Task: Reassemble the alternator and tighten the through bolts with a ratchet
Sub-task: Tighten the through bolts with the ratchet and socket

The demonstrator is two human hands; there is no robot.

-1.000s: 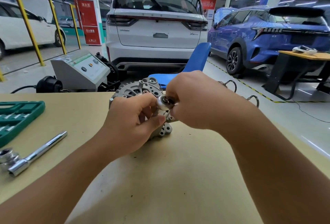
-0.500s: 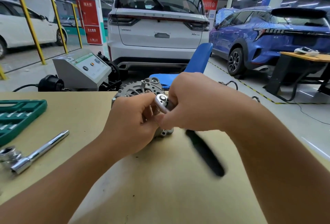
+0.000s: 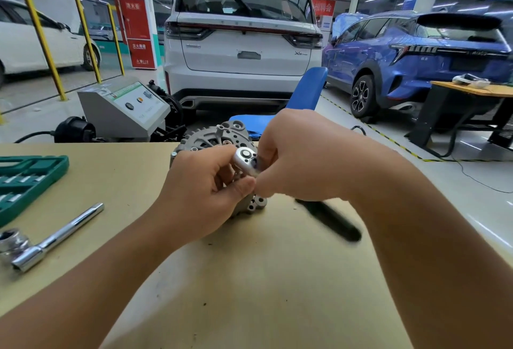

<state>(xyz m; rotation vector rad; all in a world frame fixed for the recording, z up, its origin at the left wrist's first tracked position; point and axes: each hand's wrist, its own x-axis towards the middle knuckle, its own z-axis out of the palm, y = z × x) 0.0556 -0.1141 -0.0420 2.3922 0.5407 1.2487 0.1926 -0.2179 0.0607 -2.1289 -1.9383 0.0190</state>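
Note:
A grey alternator [image 3: 213, 137] stands on the tan table [image 3: 249, 279] just past my hands. My left hand [image 3: 205, 195] curls around its near side and steadies it. The chrome head of a ratchet [image 3: 245, 159] sits over the alternator's near edge, and its black handle [image 3: 330, 218] sticks out blurred to the lower right under my right hand [image 3: 299, 154], whose fingers grip the ratchet just behind the head. The bolt under the ratchet head is hidden.
A green socket case [image 3: 25, 182] lies at the table's left edge, with a chrome extension bar [image 3: 61, 234] and a socket [image 3: 12, 240] nearer me. Beyond the table stand a grey test machine [image 3: 122, 107], a blue chair [image 3: 305, 90], and parked cars.
The ratchet's black handle has swung out from under my right hand to the lower right, and the chrome head has turned. My left hand stays on the alternator.

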